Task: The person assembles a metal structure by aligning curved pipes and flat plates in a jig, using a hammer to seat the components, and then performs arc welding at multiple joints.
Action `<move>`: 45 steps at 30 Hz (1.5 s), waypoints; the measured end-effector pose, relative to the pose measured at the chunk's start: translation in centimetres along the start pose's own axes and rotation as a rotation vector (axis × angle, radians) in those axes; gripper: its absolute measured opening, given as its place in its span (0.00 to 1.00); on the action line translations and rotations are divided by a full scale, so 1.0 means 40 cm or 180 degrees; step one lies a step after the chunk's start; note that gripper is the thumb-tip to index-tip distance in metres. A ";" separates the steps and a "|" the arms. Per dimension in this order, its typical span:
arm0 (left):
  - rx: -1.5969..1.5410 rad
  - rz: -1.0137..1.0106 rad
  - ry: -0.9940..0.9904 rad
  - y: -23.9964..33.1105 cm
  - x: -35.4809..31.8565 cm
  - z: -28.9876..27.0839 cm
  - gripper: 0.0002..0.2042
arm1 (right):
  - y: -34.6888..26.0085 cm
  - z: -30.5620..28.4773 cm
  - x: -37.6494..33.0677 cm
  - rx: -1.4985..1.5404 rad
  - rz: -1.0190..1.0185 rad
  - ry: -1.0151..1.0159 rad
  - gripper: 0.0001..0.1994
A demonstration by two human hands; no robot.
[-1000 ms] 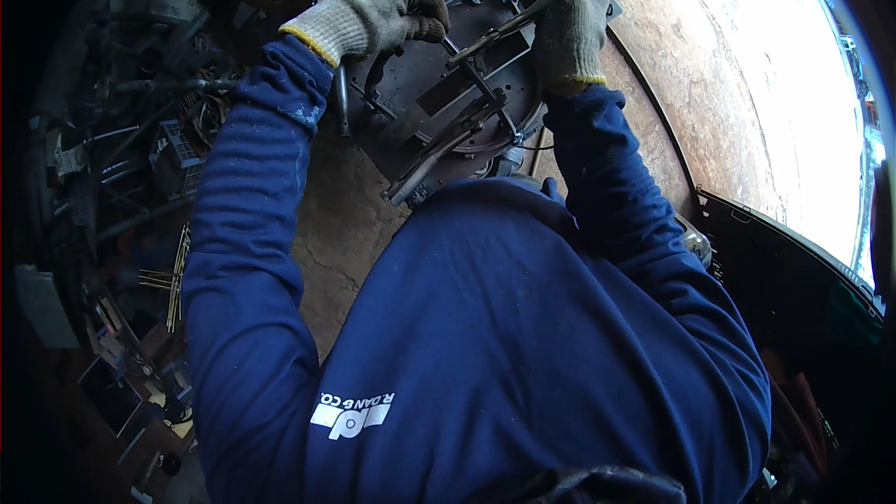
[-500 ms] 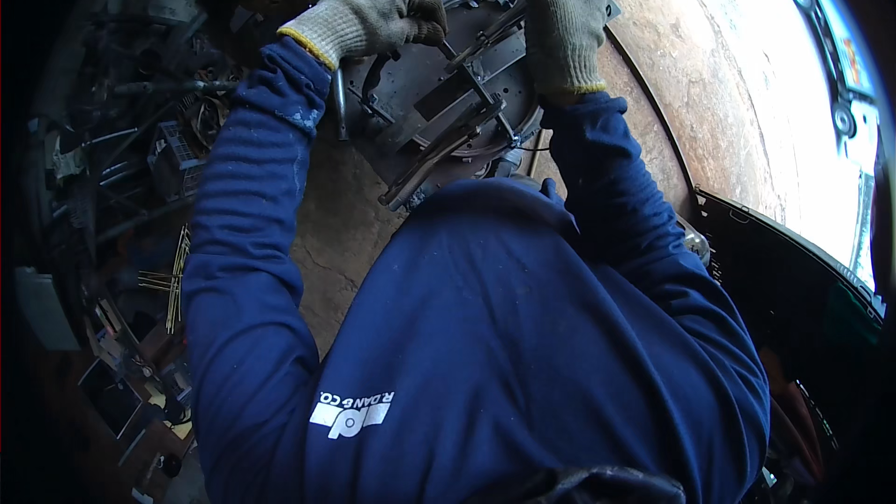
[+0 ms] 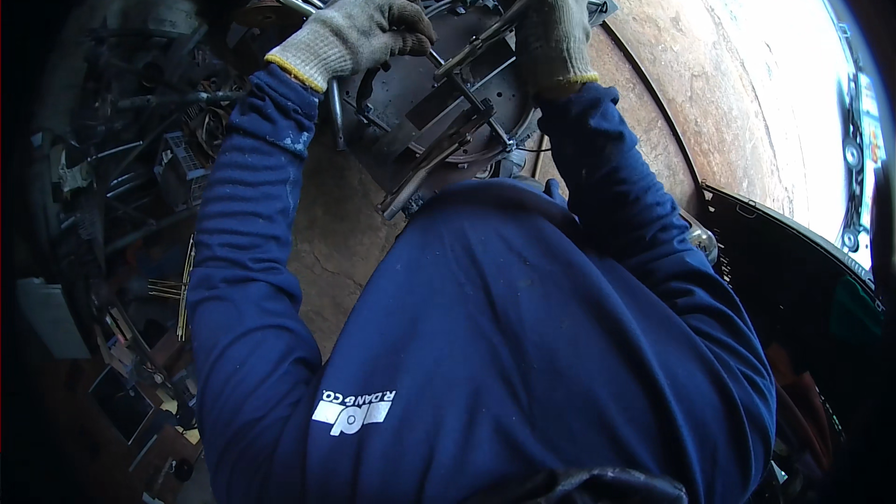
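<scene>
left hand (image 3: 359,26) in a knit glove, fingers clenched on a metal rod (image 3: 329,84) at the left edge of the round metal plate (image 3: 425,98). right hand (image 3: 551,19) grips a bar (image 3: 476,37) across the plate's top. looks like mid-adjustment, levering parts on the plate; next move needs both grips held steady.

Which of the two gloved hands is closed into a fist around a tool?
The left hand in its grey knit glove: it is clenched into a fist around a thin metal handle. The right hand lies flatter, fingers extended over the dark round metal plate.

Two gloved hands (image 3: 359,28) (image 3: 551,23), one dark round metal plate (image 3: 420,93).
</scene>
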State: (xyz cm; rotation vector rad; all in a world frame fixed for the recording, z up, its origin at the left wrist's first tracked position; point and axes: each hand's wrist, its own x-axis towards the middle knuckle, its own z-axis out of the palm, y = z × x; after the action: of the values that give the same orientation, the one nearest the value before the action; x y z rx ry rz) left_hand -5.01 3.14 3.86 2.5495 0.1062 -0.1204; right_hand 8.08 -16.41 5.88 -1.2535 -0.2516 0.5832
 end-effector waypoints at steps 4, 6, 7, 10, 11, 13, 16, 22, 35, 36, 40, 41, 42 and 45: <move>-0.0099 -0.0342 -0.0175 0.022 0.009 -0.005 0.08 | 0.036 -0.018 0.033 -0.0236 -0.0040 0.0126 0.47; 0.0213 -0.0008 0.0011 0.015 0.011 -0.010 0.08 | 0.089 -0.034 0.074 0.0071 -0.0138 0.0075 0.46; 0.0321 0.0145 0.0081 0.016 0.009 -0.001 0.08 | 0.093 -0.034 0.078 -0.0004 -0.0137 0.0104 0.46; 0.0078 -0.0169 -0.0120 0.021 0.012 -0.006 0.09 | 0.086 -0.029 0.076 -0.0046 -0.0136 0.0125 0.45; 0.0038 -0.0225 -0.0127 0.025 0.011 -0.005 0.09 | 0.076 -0.024 0.059 0.0060 -0.0135 0.0089 0.46; -0.0033 -0.0320 -0.0146 0.032 0.011 -0.003 0.09 | 0.073 -0.023 0.055 0.0055 -0.0107 0.0094 0.46; -0.0091 -0.0227 -0.0075 0.024 0.004 -0.004 0.09 | 0.061 -0.018 0.057 -0.0134 0.0005 0.0132 0.46; -0.0099 -0.0510 -0.0403 0.034 0.024 -0.019 0.11 | 0.088 -0.034 0.082 -0.0062 -0.0068 0.0161 0.46; -0.2036 -0.0487 0.0829 -0.069 0.001 0.007 0.20 | 0.068 -0.023 0.054 -0.0156 -0.0207 0.0216 0.37; -0.2003 -0.0451 0.0831 -0.072 0.002 0.011 0.20 | 0.069 -0.025 0.053 -0.0158 -0.0202 0.0182 0.36; -0.1955 -0.0458 0.0861 -0.079 0.000 0.016 0.21 | 0.068 -0.031 0.049 -0.0235 -0.0227 0.0079 0.30; -0.1967 -0.0494 0.0866 -0.080 0.000 0.018 0.21 | 0.071 -0.032 0.050 -0.0274 -0.0257 0.0069 0.28; -0.1941 -0.0460 0.0901 -0.080 0.000 0.020 0.21 | 0.075 -0.033 0.052 -0.0324 -0.0290 0.0056 0.26; -0.1883 -0.0424 0.0959 -0.076 -0.002 0.022 0.21 | 0.090 -0.040 0.061 -0.0508 -0.0409 0.0033 0.22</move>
State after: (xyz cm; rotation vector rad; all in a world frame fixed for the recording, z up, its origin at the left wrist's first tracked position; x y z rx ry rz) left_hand -5.46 5.16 1.47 1.9510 0.3700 0.2167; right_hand 9.88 -15.69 1.69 -1.3826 -0.3732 0.4528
